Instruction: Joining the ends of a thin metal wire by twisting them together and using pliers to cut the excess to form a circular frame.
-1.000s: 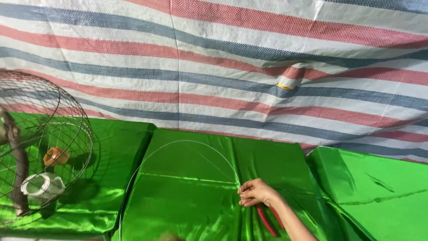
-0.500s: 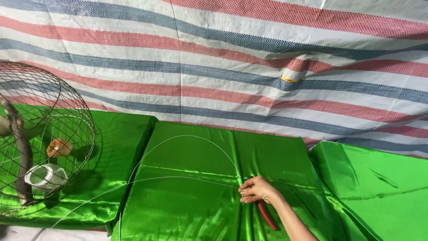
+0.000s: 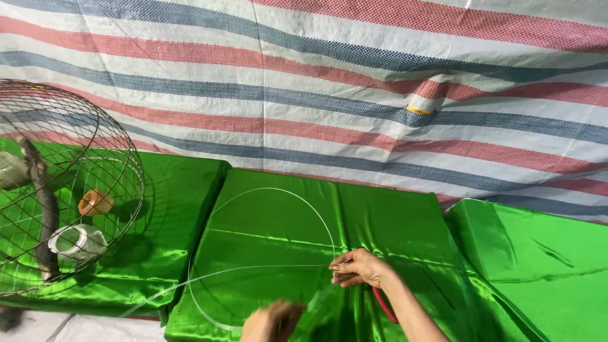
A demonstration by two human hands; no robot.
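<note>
Since half a second ago, my left hand (image 3: 272,322) has come up blurred at the bottom edge; I cannot tell its grip. My right hand (image 3: 360,268) keeps pinching the thin wire hoop (image 3: 266,196), lying on the green-draped worktop (image 3: 405,215).
</note>
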